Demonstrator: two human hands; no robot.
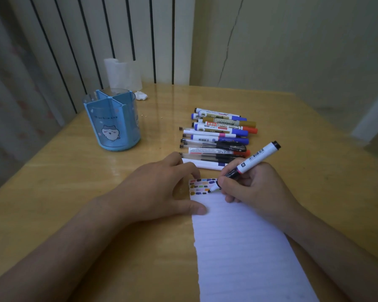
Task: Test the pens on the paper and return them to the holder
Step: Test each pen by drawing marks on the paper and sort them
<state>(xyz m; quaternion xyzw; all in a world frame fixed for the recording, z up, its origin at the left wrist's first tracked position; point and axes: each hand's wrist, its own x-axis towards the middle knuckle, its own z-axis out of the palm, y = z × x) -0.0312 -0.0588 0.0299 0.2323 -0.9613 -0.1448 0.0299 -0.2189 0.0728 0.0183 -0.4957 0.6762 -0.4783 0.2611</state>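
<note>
Midway through a pen test at a wooden table [74, 192]. Right hand [255, 188] wrapped around a white marker [247, 165], black tip pressed to the top edge of a lined sheet of paper [244, 247], cap end angled up and away to the right. Left hand [162, 188] laid flat at the sheet's left edge, fingers fairly straight, thumb pinning the margin, gripping nothing. Rows of small colour patches [200, 186] already marked across the top strip of the sheet, just left of the tip, suggesting many pens tried so far; rest of the page blank.

Beyond the hands, a row of pens and markers [218, 136] lying side by side on the table, capped, touching one another, nearest ones just past the knuckles. Impossible to tell which of these are tested and which are waiting. Well off to the left, a blue divided holder [111, 125] with a cartoon figure on its side, upright and, as far as visible, holding no pens. Behind it, a white roll of tissue [122, 73] and a crumpled scrap [141, 95].

Judging by that, testing well advanced but the return step apparently not begun: every visible pen left to go back into the holder.
</note>
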